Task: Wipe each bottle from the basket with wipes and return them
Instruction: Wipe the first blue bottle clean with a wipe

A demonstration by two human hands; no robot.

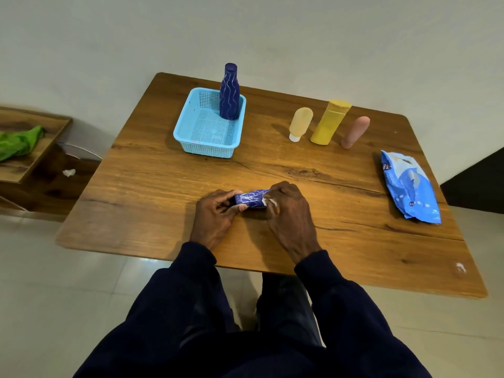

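Blue bottle (252, 199) lies gripped in my left hand (215, 214); my right hand (286, 211) pinches a wipe (270, 201) against it.

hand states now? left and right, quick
Left hand: closed, fingers gripping the small blue bottle.
Right hand: closed, fingers pinching a white wipe against that bottle.

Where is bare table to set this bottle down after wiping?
Bare wood: left of the left hand, nearer than the basket; between the right hand and the three standing bottles. The basket floor is free in front of the tall blue bottle. Crowded: the far right, with those bottles and the wipes pack.
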